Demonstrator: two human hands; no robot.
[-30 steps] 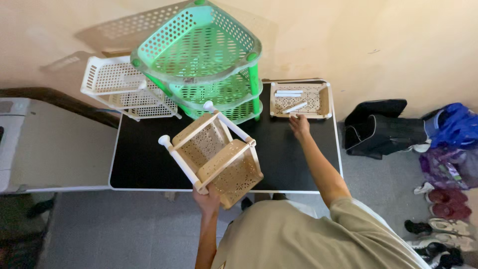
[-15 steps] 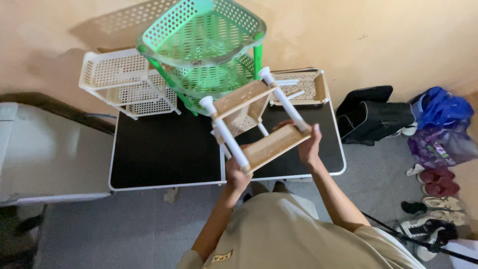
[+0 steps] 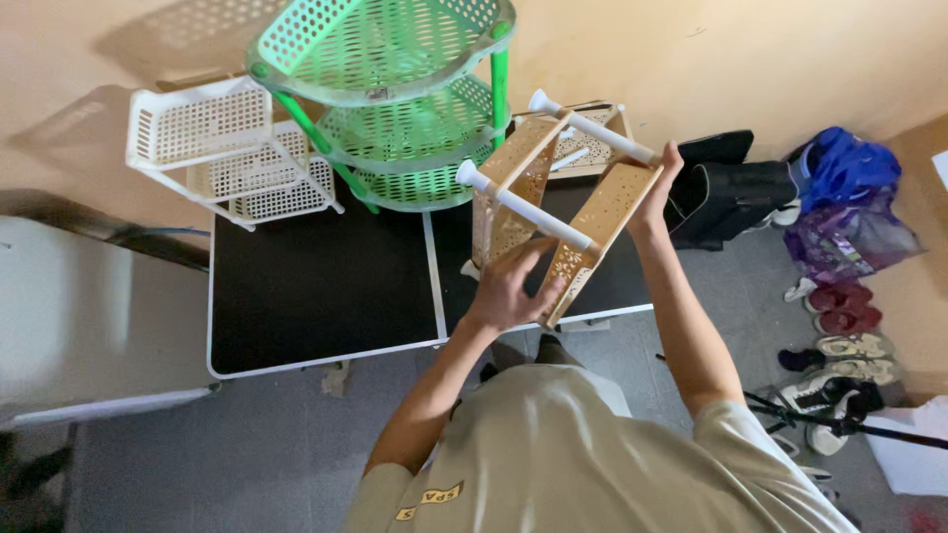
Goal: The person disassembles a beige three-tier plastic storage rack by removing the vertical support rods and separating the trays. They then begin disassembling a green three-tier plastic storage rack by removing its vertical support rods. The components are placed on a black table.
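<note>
I hold a beige two-tier perforated rack point(image 3: 602, 202) with white poles in the air above the right part of a black table point(image 3: 316, 281). The rack is tilted on its side. My left hand point(image 3: 509, 291) grips the near lower edge of one tray with spread fingers. My right hand point(image 3: 660, 183) clasps the far end of the other tray, by a white pole point(image 3: 597, 130). A loose beige tray point(image 3: 585, 148) lies at the table's back right, mostly hidden behind the rack.
A green three-tier rack point(image 3: 395, 59) and a white rack point(image 3: 212, 148) stand at the back of the table against the wall. A black bag point(image 3: 736, 192), a blue bag point(image 3: 839, 168) and several shoes point(image 3: 844, 331) lie on the floor to the right. A pale grey surface point(image 3: 89, 296) adjoins the table on the left.
My right hand left the beige tray at the back and took hold of the rack. Both hands lifted the rack, turned it and carried it to the right.
</note>
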